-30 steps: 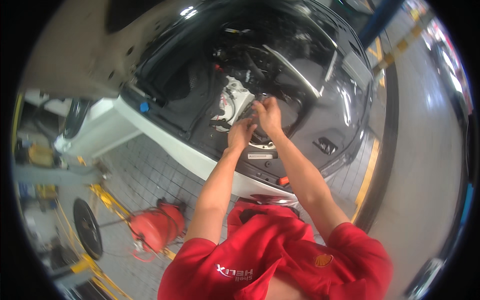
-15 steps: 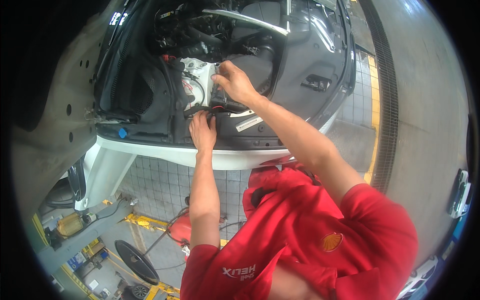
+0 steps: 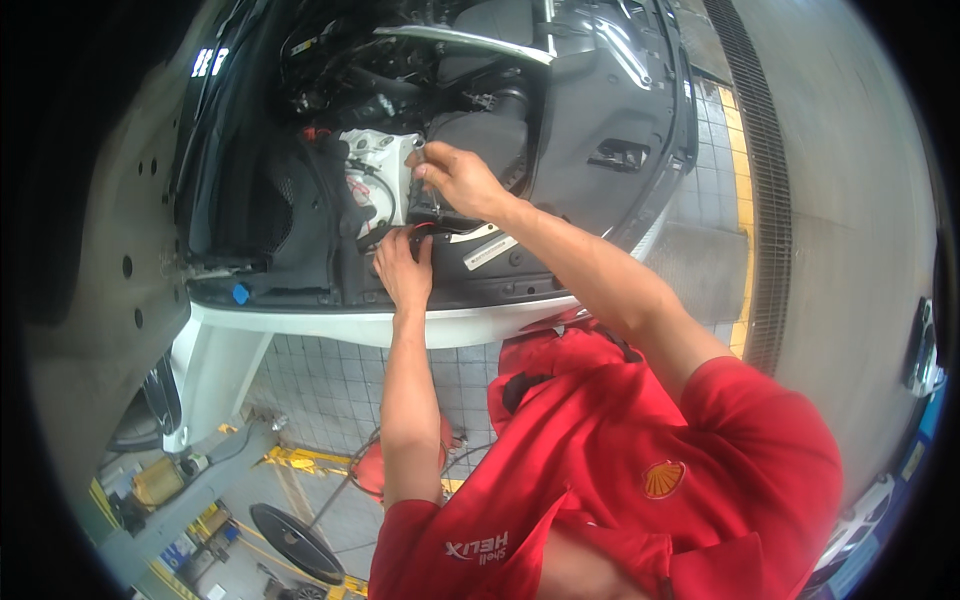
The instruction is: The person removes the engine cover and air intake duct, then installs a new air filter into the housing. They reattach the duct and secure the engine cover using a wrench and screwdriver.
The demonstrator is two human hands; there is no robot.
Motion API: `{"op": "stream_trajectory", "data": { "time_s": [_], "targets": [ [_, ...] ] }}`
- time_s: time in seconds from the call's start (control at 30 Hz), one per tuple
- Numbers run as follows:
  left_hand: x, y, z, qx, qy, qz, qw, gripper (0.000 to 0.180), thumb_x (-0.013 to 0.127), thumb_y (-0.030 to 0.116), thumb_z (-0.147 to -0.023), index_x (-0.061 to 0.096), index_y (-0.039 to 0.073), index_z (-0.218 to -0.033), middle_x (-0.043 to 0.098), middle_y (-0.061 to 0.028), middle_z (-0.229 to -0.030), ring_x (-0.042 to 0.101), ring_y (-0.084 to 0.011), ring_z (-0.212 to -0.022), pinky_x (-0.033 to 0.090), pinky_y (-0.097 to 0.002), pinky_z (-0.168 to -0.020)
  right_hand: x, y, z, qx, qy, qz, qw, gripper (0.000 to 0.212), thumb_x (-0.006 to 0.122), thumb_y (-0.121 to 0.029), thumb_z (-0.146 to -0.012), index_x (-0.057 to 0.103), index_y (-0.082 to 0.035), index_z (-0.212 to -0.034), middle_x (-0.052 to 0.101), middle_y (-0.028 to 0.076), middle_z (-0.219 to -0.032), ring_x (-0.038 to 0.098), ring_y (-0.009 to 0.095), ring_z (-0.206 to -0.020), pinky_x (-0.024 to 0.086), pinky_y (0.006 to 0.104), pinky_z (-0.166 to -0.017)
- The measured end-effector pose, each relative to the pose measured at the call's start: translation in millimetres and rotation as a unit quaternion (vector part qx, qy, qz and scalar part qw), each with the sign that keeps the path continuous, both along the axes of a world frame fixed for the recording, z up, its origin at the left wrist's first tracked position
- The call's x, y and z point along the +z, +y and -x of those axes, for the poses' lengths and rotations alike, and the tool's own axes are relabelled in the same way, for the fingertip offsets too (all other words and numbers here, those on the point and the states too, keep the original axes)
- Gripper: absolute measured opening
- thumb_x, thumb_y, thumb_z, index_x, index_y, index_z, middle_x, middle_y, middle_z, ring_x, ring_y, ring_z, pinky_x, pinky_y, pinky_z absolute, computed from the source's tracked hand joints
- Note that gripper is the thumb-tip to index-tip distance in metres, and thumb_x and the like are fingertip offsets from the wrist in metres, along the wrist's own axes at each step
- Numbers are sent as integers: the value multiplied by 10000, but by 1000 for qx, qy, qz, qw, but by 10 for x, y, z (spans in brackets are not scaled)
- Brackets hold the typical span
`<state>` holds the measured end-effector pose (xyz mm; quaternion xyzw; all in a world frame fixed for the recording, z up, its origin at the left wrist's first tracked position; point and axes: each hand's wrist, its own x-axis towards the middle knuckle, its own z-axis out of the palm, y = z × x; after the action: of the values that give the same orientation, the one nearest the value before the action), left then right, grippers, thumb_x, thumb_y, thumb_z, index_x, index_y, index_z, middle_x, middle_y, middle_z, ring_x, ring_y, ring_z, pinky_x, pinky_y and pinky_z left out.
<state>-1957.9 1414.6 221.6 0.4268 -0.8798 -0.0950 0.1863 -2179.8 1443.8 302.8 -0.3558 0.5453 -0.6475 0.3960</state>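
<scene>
My right hand [image 3: 458,180] is closed over the white metal housing [image 3: 385,150] in a car's engine bay. Its thumb and fingers pinch a slim, shiny metal tool [image 3: 418,150], whose exact kind I cannot make out. Below it, my left hand [image 3: 403,270] lies palm down at the bay's near edge. Its fingertips rest on black trim [image 3: 372,238] beside the housing, with the thumb held apart. Thin cables run over the housing's face between the two hands. A dark box [image 3: 430,205] sits partly hidden under my right hand.
Black plastic covers [image 3: 590,110] surround the bay, and a metal brace [image 3: 465,42] crosses its far side. The white fender [image 3: 400,325] borders it nearest me. The raised hood [image 3: 120,200] stands at the left. Behind the fender are a red tank [image 3: 372,465] and a dark round dish [image 3: 295,540].
The whole view has shifted slightly, so the bay sits a little further left. My right hand keeps its pinch above the housing, and the metal tool shows more clearly. My left hand stays on the trim.
</scene>
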Motion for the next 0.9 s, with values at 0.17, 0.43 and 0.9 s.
{"op": "stream_trajectory", "data": {
  "time_s": [0.17,0.43,0.9],
  "targets": [
    [161,-63,629,-71,138,-57,986,407,833,146,-982,704,31,-1351,737,-173,-1263,699,-407,-1190,572,-489,-983,-9,142,5,-74,129,-17,989,199,723,-104,-1025,719,44,-1156,792,232,-1035,782,407,-944,612,447,-839],
    [360,-236,875,-64,93,-119,986,213,713,107,-1055,772,57,-1253,798,-185,-1080,776,-424,-1015,605,-516,-847,-119,128,-94,-164,54,-23,985,175,739,-108,-1018,716,33,-1119,790,223,-1052,771,423,-990,599,457,-861],
    [141,-788,2231,-204,23,-67,977,402,716,314,-1092,689,30,-1376,712,-163,-1386,624,-378,-1342,473,-482,-1171,366,506,1960,-277,-22,18,960,183,669,-64,-1117,701,48,-1258,827,133,-1146,783,185,-1105,613,328,-1002]
  ]
}}
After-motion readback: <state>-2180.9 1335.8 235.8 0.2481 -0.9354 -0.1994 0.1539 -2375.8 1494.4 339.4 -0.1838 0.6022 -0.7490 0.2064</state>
